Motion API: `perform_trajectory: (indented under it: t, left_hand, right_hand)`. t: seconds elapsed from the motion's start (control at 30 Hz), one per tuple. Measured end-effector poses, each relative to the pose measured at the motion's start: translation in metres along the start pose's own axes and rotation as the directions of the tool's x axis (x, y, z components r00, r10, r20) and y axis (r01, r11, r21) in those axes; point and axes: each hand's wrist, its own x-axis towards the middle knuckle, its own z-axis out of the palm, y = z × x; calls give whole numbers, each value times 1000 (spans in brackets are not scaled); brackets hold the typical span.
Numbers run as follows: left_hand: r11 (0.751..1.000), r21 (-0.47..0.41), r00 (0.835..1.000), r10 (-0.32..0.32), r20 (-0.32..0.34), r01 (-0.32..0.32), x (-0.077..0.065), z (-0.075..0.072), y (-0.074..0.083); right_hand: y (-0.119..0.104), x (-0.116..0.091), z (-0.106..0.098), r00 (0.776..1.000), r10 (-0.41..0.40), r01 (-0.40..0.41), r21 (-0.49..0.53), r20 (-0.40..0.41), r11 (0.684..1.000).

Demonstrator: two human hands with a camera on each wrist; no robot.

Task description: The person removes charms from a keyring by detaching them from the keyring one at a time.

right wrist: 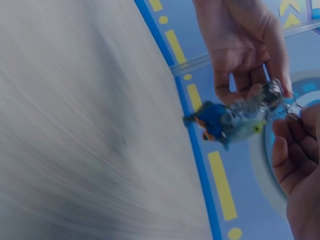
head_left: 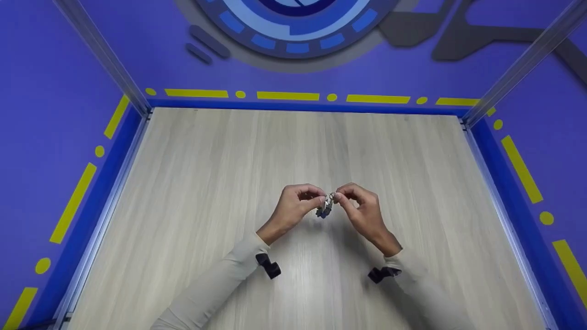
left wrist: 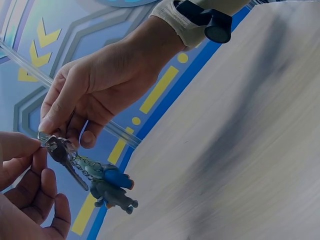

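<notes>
In the head view my left hand (head_left: pixel 293 202) and right hand (head_left: pixel 365 210) meet above the table, fingertips close together. Between them hangs a bunch of keys with small charms (head_left: pixel 324 213). My right hand pinches a thin metal ring (head_left: pixel 332 196) at its top. The left fingertips pinch the bunch on its other side. A metal key (left wrist: pixel 70 165) dangles in the left wrist view beside a grey animal figurine (left wrist: pixel 113 195) and a blue one (left wrist: pixel 117 178). Fine chains (right wrist: pixel 245 106) link the charms in the right wrist view, where a pale figurine (right wrist: pixel 246 131) also shows. Fingers partly hide the ring.
A light wood-grain table (head_left: pixel 206 183) lies beneath the hands. Blue-purple panels (head_left: pixel 293 78) with yellow markings stand at the back and both sides, with metal posts (head_left: pixel 103 50) at the corners. A black wrist camera (head_left: pixel 268 266) sits on the left sleeve, another (head_left: pixel 383 274) on the right.
</notes>
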Motion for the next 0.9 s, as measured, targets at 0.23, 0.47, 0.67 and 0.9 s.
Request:
perform_trajectory:
  t: [0.23, 0.47, 0.67, 0.9]
  left_hand:
    - [998, 45, 999, 30, 44, -32, 4, -5, 10]
    - [998, 54, 993, 32, 115, -39, 5, -12, 13]
    - [997, 66, 992, 27, 125, -36, 6, -14, 15]
    - [993, 107, 992, 28, 119, -41, 8, -11, 17]
  right_hand:
    - [-5, 6, -10, 997, -8, 3, 76, 74, 997]
    - [-4, 5, -13, 992, 41, -58, 153, 116, 986]
    - [-6, 5, -12, 990, 67, -89, 179, 122, 980]
    - [-7, 4, -6, 995, 58, -70, 147, 84, 987]
